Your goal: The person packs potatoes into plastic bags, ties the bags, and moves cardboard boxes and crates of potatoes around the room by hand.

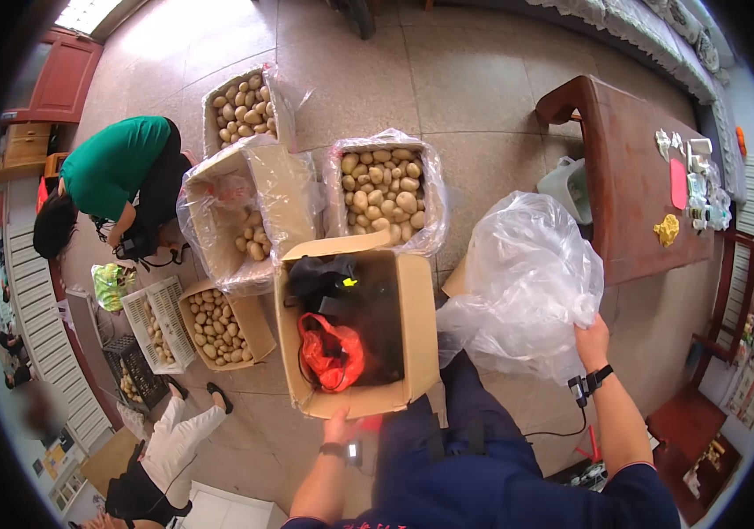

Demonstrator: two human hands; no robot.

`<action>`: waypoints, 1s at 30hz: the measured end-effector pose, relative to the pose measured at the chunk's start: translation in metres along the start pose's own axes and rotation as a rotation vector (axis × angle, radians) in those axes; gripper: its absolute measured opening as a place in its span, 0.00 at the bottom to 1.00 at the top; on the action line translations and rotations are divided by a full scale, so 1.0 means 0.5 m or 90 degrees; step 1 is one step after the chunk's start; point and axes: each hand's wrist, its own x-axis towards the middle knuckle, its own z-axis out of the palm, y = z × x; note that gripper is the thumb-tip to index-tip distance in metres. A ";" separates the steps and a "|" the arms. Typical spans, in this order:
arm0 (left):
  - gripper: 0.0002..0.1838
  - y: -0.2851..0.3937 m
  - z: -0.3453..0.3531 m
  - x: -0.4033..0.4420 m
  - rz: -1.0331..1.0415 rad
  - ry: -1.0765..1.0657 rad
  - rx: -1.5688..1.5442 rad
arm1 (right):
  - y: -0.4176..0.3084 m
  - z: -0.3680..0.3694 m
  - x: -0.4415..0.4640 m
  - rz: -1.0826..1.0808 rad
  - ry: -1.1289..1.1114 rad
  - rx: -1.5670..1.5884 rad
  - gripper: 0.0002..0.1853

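Forearms [621, 414] stretched forward, the left hand [340, 429] grips the near edge of a centrally placed cardboard box [419, 322], fingertips hidden, the box's mouth facing up, longer side running fore and aft, dark interior unclear, while the right hand [593, 344] clutches a crumpled plastic bag [531, 282] beside it, fingers partly covered.

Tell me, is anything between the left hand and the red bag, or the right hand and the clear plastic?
The near wall of the cardboard box separates the left hand from the red plastic bag inside. Nothing visible separates the right hand from the clear plastic it grips.
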 end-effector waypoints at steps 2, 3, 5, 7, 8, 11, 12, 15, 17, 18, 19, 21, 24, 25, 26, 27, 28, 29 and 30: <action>0.20 -0.009 -0.024 0.010 0.026 -0.013 0.064 | 0.004 -0.006 -0.005 -0.010 -0.005 -0.021 0.12; 0.20 0.008 0.011 -0.025 -0.031 0.036 -0.038 | 0.012 -0.007 -0.007 -0.025 -0.005 -0.026 0.12; 0.18 0.014 0.025 -0.036 -0.044 0.059 -0.056 | 0.031 -0.013 -0.015 -0.012 -0.005 -0.082 0.12; 0.16 0.020 0.024 -0.030 -0.040 0.044 -0.045 | 0.050 -0.014 -0.027 -0.010 -0.003 -0.120 0.11; 0.16 0.019 0.021 -0.035 -0.047 0.044 -0.040 | 0.060 -0.018 -0.035 -0.016 -0.007 -0.147 0.11; 0.16 0.040 0.039 -0.058 -0.024 0.042 -0.026 | 0.071 -0.013 -0.065 0.007 0.004 -0.134 0.10; 0.16 0.043 0.038 -0.066 -0.024 0.040 -0.021 | 0.078 -0.008 -0.073 0.006 0.006 -0.126 0.10; 0.15 0.058 0.052 -0.093 -0.021 0.036 0.005 | 0.117 0.037 -0.103 -0.019 -0.034 -0.196 0.09; 0.14 0.056 0.046 -0.104 -0.023 0.027 0.009 | 0.122 0.068 -0.137 0.008 -0.125 -0.309 0.11; 0.14 0.055 0.042 -0.107 -0.025 0.020 0.008 | 0.140 0.084 -0.151 0.004 -0.125 -0.302 0.11; 0.14 0.055 0.040 -0.113 -0.017 0.024 0.007 | 0.165 0.112 -0.168 0.058 -0.202 -0.326 0.13; 0.13 0.050 0.028 -0.121 -0.024 0.017 0.025 | 0.204 0.156 -0.173 0.198 -0.334 -0.288 0.27; 0.14 0.034 -0.003 -0.123 -0.018 0.009 0.027 | 0.256 0.204 -0.168 0.249 -0.309 -0.248 0.41; 0.14 0.029 -0.011 -0.130 -0.016 0.016 0.027 | 0.273 0.215 -0.156 0.233 -0.341 -0.251 0.48; 0.14 0.024 -0.013 -0.131 -0.018 0.016 0.029 | 0.286 0.223 -0.151 0.229 -0.343 -0.249 0.48; 0.14 0.021 -0.013 -0.131 -0.018 0.015 0.029 | 0.278 0.220 -0.140 0.246 -0.375 -0.260 0.45; 0.14 0.012 -0.018 -0.122 -0.012 0.016 0.021 | 0.249 0.206 -0.126 0.260 -0.407 -0.273 0.43; 0.14 0.004 -0.023 -0.116 -0.001 0.005 0.010 | 0.215 0.188 -0.119 0.273 -0.382 -0.305 0.36; 0.14 -0.007 -0.029 -0.117 0.011 -0.004 -0.004 | 0.192 0.171 -0.119 0.258 -0.386 -0.309 0.36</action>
